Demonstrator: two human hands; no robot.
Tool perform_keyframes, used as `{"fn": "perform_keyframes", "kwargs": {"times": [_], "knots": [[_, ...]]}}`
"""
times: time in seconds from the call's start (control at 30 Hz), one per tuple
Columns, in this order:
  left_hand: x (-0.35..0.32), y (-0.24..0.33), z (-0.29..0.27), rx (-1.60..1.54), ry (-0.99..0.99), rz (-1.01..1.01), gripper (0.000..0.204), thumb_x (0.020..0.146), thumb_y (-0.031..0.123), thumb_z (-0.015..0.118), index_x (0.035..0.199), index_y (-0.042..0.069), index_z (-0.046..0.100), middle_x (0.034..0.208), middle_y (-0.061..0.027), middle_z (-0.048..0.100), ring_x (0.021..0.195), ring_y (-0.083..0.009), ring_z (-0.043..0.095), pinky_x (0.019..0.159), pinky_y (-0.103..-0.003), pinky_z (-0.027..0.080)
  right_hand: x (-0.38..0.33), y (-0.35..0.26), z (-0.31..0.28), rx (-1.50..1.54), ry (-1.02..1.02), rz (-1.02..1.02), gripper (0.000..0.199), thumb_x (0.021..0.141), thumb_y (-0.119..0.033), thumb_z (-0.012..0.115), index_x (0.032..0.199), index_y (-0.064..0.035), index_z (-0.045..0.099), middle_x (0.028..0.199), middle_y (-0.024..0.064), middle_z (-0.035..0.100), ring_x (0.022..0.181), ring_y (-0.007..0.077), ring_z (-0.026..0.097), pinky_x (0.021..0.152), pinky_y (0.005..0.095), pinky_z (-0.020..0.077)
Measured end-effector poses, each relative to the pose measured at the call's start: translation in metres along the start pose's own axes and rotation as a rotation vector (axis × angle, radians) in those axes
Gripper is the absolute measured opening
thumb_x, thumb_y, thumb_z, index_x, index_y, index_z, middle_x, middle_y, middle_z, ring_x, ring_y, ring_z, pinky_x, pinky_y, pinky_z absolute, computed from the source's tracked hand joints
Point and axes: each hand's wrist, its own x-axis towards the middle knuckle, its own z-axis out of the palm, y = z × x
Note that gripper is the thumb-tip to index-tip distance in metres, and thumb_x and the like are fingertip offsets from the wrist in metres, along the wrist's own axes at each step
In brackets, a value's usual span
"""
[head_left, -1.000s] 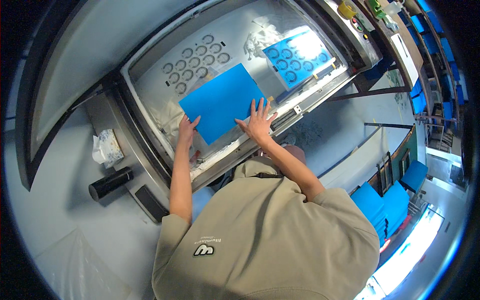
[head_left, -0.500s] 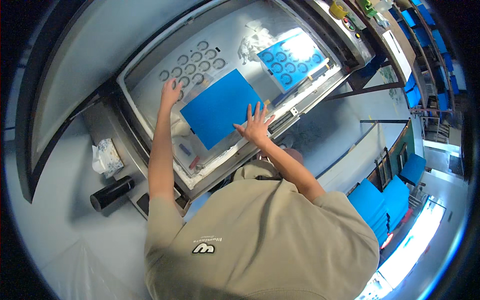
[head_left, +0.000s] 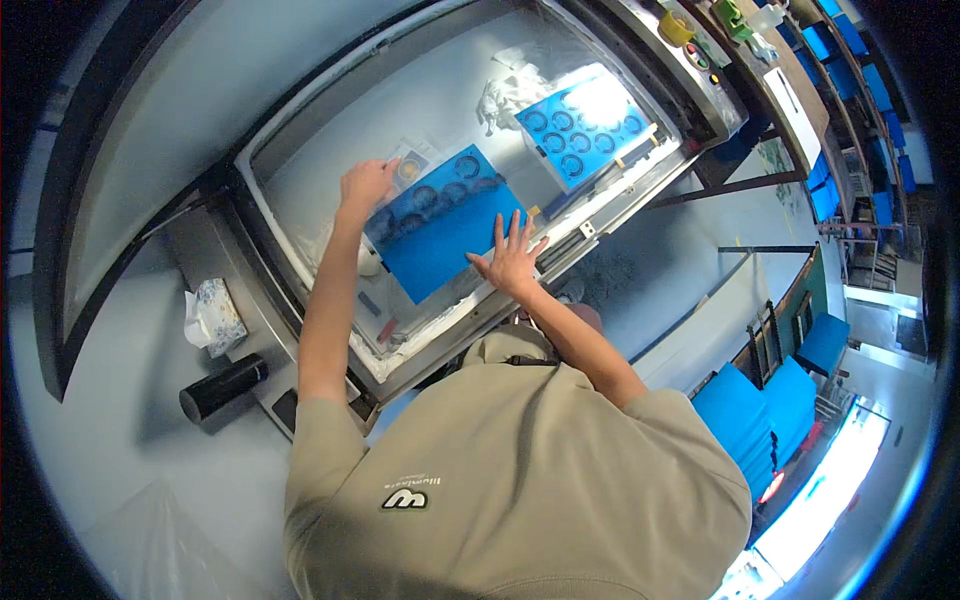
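On the glass bed (head_left: 300, 190) of a framed table lies a plain blue sheet (head_left: 445, 255). A clear film printed with dark rings (head_left: 430, 198), smeared by motion, covers the sheet's far part. My left hand (head_left: 368, 187) is closed at the film's far left edge, its fingertips pinched there. My right hand (head_left: 513, 258) has its fingers spread and rests at the sheet's right edge, by the frame. Farther right is a second blue sheet with dark rings on it (head_left: 580, 130). A small pale card with a yellowish circle (head_left: 410, 168) lies beside my left fingertips.
A crumpled white cloth (head_left: 512, 95) lies at the back of the glass. Small red (head_left: 388, 330) and grey (head_left: 368, 303) pieces sit near the front left corner. Left of the frame are a tissue pack (head_left: 215, 318) and a black cylinder (head_left: 222, 388). A raised lid (head_left: 190, 100) stands behind.
My left hand has moved right and toward me, bringing the ringed film from the bare glass over the blue sheet. My right hand stays in place.
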Motion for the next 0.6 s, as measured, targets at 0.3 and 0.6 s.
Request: {"fn": "perform_keyframes", "kwargs": {"times": [0.3,0.6], "knots": [[-0.011,0.055,0.116,-0.083,0.174,0.33,0.074,0.093,0.067,0.048,0.151,0.022,0.039,0.159,-0.0109,0.03,0.146,-0.0394,0.024,0.111,-0.069,0.018,-0.002,0.003,-0.004,-0.015,0.048,-0.038,0.104,0.085,-0.079,0.043,0.16,-0.0123,0.016,0.164,0.0248,0.008,0.151,0.0474,0.003,0.103,0.0825,0.0053],[-0.094,0.09,0.162,0.026,-0.068,0.336,0.095,0.089,0.073,0.049,0.161,0.027,0.008,0.169,-0.0029,-0.002,0.153,-0.0415,-0.004,0.099,-0.086,-0.005,-0.01,0.048,-0.006,-0.006,0.128,-0.269,0.088,0.089,-0.072,0.047,0.155,-0.0164,0.033,0.164,0.0154,0.02,0.152,0.0368,0.013,0.103,0.0814,0.0152]]}}
